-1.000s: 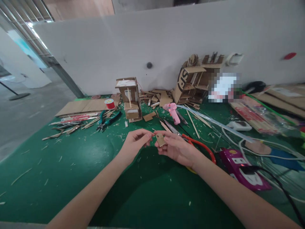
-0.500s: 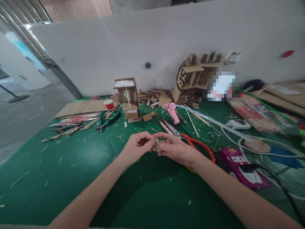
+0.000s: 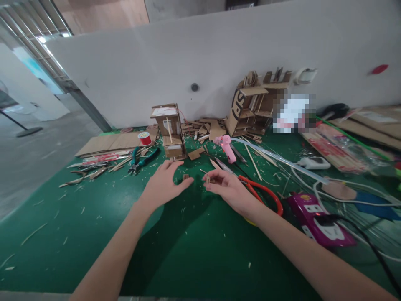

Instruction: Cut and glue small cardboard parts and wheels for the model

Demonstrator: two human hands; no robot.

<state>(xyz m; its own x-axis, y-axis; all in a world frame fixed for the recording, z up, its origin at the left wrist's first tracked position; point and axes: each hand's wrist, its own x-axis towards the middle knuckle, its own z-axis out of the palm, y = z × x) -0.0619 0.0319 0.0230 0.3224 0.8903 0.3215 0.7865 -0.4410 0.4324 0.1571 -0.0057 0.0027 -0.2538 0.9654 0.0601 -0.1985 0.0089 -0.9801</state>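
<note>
My left hand (image 3: 163,184) is open over the green tabletop, thumb and fingers spread apart. A small brown cardboard bit (image 3: 185,177) shows just behind its thumb, seemingly on the table; whether they touch I cannot tell. My right hand (image 3: 230,189) pinches a small piece of cardboard (image 3: 207,179) between its thumb and fingertips. Beyond the left hand stands a narrow cardboard structure (image 3: 169,129) with a thin stick on its front. Large scissors with red handles (image 3: 266,194) lie beside and partly under the right hand.
A pink glue gun (image 3: 226,148) lies at the centre back, near a cardboard shelf model (image 3: 250,106). Teal-handled pliers (image 3: 142,161) and a red thread spool (image 3: 144,139) sit at left. At right, cables run around a purple power strip (image 3: 319,219).
My left hand has let go of the cardboard piece, opened and moved left. My right hand has kept its pinch and stayed almost in place. A cardboard bit now shows by my left thumb.
</note>
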